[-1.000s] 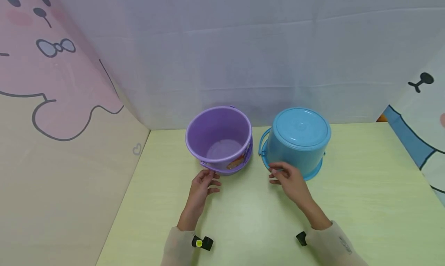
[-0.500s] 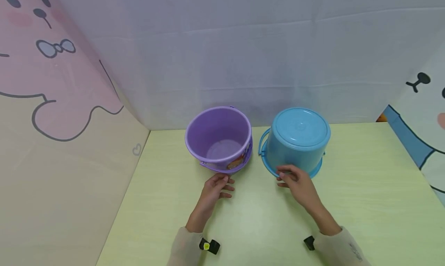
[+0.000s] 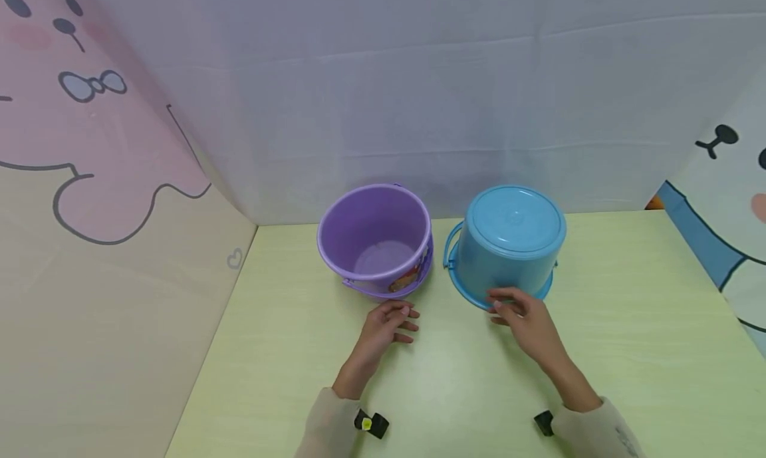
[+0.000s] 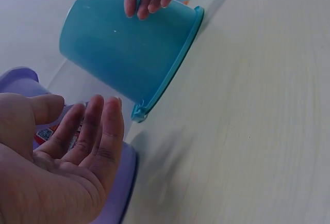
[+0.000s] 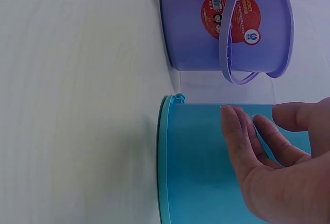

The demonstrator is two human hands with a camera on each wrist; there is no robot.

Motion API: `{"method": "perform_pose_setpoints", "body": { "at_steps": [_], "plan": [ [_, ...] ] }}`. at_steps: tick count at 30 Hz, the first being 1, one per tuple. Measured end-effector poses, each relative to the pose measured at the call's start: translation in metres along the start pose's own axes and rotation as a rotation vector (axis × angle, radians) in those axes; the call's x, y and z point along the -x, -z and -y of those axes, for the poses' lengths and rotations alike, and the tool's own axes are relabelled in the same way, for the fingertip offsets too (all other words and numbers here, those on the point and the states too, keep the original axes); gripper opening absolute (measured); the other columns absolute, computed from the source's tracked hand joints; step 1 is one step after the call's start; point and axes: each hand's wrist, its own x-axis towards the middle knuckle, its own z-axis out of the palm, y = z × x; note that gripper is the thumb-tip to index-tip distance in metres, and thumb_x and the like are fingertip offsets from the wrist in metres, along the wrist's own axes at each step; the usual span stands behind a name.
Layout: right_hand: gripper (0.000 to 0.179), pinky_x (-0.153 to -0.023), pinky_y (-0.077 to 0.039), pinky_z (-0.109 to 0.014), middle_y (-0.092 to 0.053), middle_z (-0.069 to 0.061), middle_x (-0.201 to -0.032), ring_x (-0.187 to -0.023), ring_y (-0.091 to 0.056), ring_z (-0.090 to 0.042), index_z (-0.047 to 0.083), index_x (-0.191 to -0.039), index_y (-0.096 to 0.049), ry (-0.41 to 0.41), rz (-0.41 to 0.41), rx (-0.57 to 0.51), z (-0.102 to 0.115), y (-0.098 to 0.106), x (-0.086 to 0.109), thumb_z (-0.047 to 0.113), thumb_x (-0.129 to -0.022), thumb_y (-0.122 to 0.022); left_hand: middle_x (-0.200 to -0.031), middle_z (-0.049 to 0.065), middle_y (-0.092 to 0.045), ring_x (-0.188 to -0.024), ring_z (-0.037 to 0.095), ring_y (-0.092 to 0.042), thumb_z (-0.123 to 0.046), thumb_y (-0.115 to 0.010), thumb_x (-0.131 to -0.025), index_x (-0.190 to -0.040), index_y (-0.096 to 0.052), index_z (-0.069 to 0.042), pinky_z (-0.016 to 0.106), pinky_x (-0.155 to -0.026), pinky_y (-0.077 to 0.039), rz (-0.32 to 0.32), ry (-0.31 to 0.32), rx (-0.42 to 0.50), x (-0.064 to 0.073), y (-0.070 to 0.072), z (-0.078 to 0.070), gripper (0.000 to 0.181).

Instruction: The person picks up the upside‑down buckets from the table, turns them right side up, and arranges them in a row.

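Observation:
A purple bucket (image 3: 374, 229) stands upright toward the back of the table, its handle hanging down in front. To its right a blue bucket (image 3: 503, 262) sits upside down, base up, with its handle at the left side. My left hand (image 3: 387, 332) hovers just in front of the purple bucket, fingers loosely bent and holding nothing. In front of the blue bucket is my right hand (image 3: 526, 322), fingers relaxed near its lower rim, also with nothing in it. The right wrist view shows a red round sticker (image 5: 246, 17) on the purple bucket.
The pale yellow-green table (image 3: 443, 391) meets a white cloth backdrop (image 3: 419, 99) right behind both buckets. A cartoon-printed panel (image 3: 108, 245) borders the left side, another (image 3: 739, 238) the right. Small black devices are strapped at both wrists.
Both hands have drifted to the right and slightly toward the body; the left hand has come away from the purple bucket's lower front. The buckets stay where they were.

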Motion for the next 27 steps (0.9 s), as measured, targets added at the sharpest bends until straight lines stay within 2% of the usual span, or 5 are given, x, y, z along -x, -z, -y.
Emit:
{"method": "perform_pose_setpoints", "body": {
  "at_steps": [8, 15, 27],
  "plan": [
    [0.027, -0.084, -0.064, -0.031, -0.066, -0.034, -0.129, -0.097, -0.072, -0.003, -0.014, -0.129, -0.064, 0.021, -0.039, 0.027, -0.007, 0.011, 0.003, 0.001, -0.107, -0.058, -0.121, 0.024, -0.072, -0.095, 0.02, -0.074, -0.011, -0.055, -0.11, -0.134, -0.058, 0.014, 0.028, -0.075, -0.063, 0.007, -0.013, -0.036, -0.005, -0.009, -0.001, 0.034],
    [0.026, -0.081, -0.064, -0.028, -0.068, -0.034, -0.125, -0.095, -0.071, 0.001, -0.013, -0.128, -0.065, 0.062, -0.066, 0.061, -0.012, 0.019, 0.005, -0.001, -0.106, -0.059, -0.123, 0.028, -0.071, -0.096, 0.019, -0.074, -0.01, -0.055, -0.11, -0.133, -0.058, 0.015, 0.028, -0.076, -0.063, 0.022, -0.019, -0.04, -0.01, -0.015, -0.001, 0.033],
    [0.025, -0.078, -0.062, -0.024, -0.067, -0.03, -0.129, -0.093, -0.066, 0.007, -0.01, -0.127, -0.067, 0.047, -0.1, 0.163, -0.018, 0.031, 0.006, 0.001, -0.105, -0.062, -0.124, 0.027, -0.071, -0.101, 0.029, -0.074, -0.011, -0.056, -0.11, -0.131, -0.06, 0.013, 0.031, -0.076, -0.063, 0.025, -0.035, -0.069, -0.015, -0.025, -0.003, 0.032]
  ]
}}
